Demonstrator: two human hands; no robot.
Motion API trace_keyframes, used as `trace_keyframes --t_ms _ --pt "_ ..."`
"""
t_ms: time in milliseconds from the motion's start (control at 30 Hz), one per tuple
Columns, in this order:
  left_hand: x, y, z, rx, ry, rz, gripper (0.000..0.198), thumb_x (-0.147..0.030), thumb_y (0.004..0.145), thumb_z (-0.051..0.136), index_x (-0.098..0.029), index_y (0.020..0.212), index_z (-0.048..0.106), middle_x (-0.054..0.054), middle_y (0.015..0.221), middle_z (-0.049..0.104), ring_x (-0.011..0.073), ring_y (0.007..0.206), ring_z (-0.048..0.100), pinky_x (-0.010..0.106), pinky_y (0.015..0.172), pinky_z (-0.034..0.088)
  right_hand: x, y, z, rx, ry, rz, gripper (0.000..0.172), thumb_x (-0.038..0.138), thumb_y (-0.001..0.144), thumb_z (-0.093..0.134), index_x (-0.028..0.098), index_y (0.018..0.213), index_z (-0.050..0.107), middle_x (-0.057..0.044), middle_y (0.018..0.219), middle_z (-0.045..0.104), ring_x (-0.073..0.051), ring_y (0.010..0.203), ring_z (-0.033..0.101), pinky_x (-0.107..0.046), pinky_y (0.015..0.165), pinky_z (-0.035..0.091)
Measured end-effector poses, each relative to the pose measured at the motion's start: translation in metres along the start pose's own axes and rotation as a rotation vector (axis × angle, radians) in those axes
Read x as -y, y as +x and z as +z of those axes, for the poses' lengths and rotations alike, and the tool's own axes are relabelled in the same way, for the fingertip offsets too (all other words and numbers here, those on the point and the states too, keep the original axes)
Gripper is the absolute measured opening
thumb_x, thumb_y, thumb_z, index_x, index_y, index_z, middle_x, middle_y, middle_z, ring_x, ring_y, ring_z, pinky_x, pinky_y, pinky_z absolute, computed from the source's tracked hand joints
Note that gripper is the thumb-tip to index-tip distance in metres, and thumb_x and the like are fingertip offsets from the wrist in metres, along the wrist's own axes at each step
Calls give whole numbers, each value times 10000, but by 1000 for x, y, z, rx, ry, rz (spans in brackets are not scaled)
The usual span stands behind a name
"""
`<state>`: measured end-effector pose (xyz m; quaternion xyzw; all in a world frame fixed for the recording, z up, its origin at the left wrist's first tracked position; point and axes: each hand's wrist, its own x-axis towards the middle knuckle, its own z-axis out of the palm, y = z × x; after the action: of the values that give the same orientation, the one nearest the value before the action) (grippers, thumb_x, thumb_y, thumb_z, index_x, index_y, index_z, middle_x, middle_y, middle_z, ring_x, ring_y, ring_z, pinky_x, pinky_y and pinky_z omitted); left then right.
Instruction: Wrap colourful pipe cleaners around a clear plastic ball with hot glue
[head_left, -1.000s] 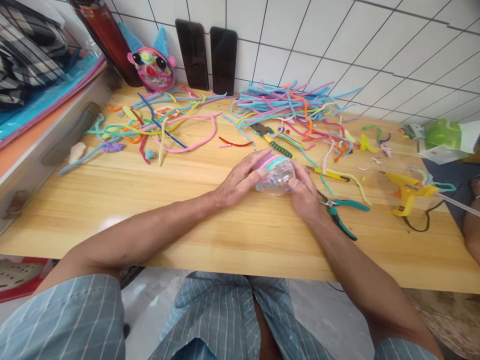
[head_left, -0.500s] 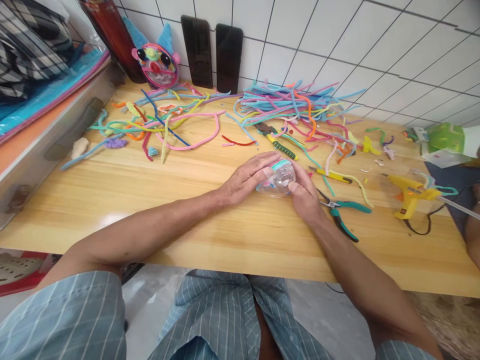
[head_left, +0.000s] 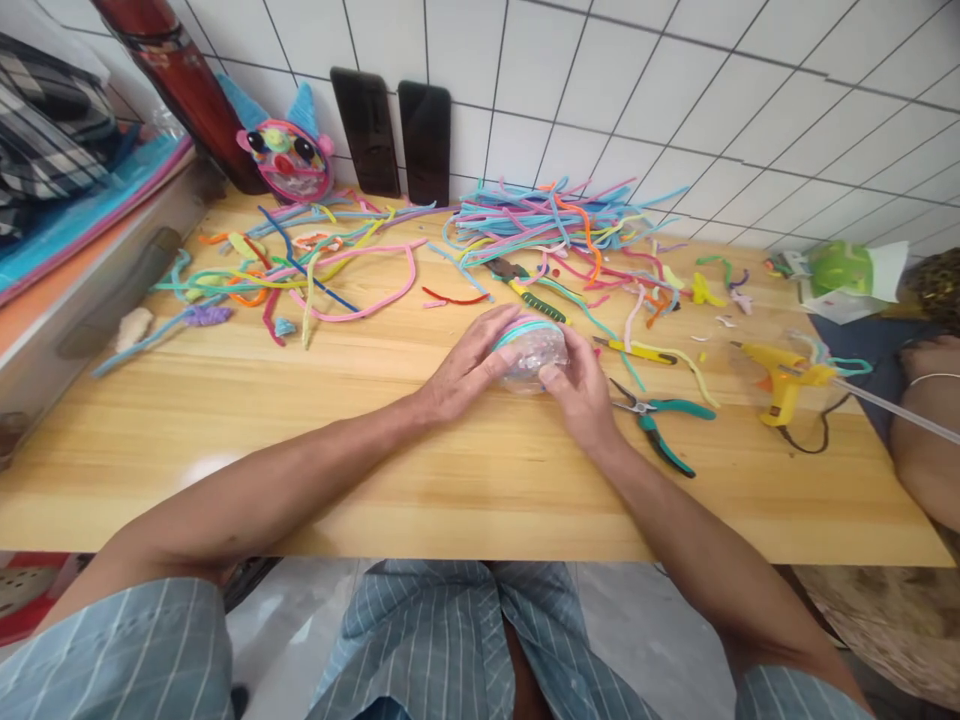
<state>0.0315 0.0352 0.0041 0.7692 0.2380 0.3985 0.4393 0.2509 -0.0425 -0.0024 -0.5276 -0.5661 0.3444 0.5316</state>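
A clear plastic piece [head_left: 534, 352], wrapped round its rim with pink and teal pipe cleaners, rests on the wooden table [head_left: 375, 460]. My left hand [head_left: 469, 365] grips its left side, fingers curled over the top edge. From the right, my right hand [head_left: 581, 395] pinches it, the thumb pressed on its near face. Both hands sit near the table's middle.
Loose pipe cleaners [head_left: 555, 225] cover the far half of the table. Teal pliers [head_left: 656, 425], a yellow cutter [head_left: 637, 350] and a yellow glue gun [head_left: 784, 375] lie to the right. A clown-face craft [head_left: 281, 155] and two dark phones [head_left: 397, 130] lean on the tiled wall. Another person's arm [head_left: 926, 440] is at right.
The camera shifted a little, so the scene sits slightly left and another person's arm shows more at right. My hands keep their grip on the plastic piece, which tilts slightly.
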Motion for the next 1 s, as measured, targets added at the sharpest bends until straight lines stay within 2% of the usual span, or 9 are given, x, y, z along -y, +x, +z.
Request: trace_keyframes --t_ms 133,200,267,500,600,700,767,867,1000 --pt "0 -1 3 7 95 -25 1200 -868 833 805 -138 1710 431 249 1776 444 424 1697 410 560 1442 331 -2 -4 3 -19 -112 -31 806 810 979 670 325 1612 551 -123 1612 638 -349 1470 628 -571 1246 544" --pt "1 -2 5 3 119 -89 1182 -841 808 849 -177 1698 441 231 1749 482 425 1663 463 575 1414 377 -3 -3 1 -31 -140 -32 750 798 1019 613 326 1600 569 -124 1627 623 -340 1478 622 -570 1250 541" --pt "2 -2 6 -22 120 -165 1091 -781 859 842 -210 1696 437 207 1743 495 412 1647 490 577 1394 406 -3 -1 -1 -54 -157 -39 716 773 1027 625 317 1577 593 -127 1628 624 -338 1480 622 -570 1257 533" --pt "4 -6 4 -79 39 -205 1100 -771 842 853 -213 1691 429 214 1769 448 424 1695 413 607 1433 314 -3 1 -2 -64 -125 -43 659 716 1017 684 307 1532 643 -127 1565 702 -330 1398 691 -570 1225 553" --pt "4 -4 3 -98 -19 -242 1103 -783 824 858 -225 1679 442 211 1774 448 432 1689 420 622 1428 313 3 0 -4 -137 -105 -49 541 663 1049 654 304 1450 705 -113 1526 739 -322 1392 694 -559 1223 547" --pt "1 0 3 -92 -33 -293 1094 -756 808 878 -224 1668 460 202 1776 460 436 1683 432 609 1422 331 13 3 -10 -224 -87 -53 378 578 1082 609 293 1260 784 -73 1198 841 -284 1174 762 -503 1106 595" --pt "-2 2 4 -78 -12 -320 1068 -729 807 884 -213 1653 487 199 1756 493 435 1669 455 597 1414 349 21 8 -17 -270 -49 -37 314 537 1069 621 286 1156 789 -24 941 802 -240 943 751 -442 956 615" --pt "-8 4 6 -59 17 -336 1006 -666 840 873 -203 1650 497 196 1735 525 418 1641 498 585 1400 376 33 22 -34 -356 31 -26 241 501 1008 693 291 1110 754 28 807 703 -188 758 660 -357 779 575" --pt "-14 5 5 -27 30 -338 1023 -617 864 872 -182 1688 450 216 1759 496 407 1650 495 587 1406 373 46 45 -65 -491 55 -48 234 514 928 752 293 999 727 63 667 550 -164 633 539 -314 665 487"
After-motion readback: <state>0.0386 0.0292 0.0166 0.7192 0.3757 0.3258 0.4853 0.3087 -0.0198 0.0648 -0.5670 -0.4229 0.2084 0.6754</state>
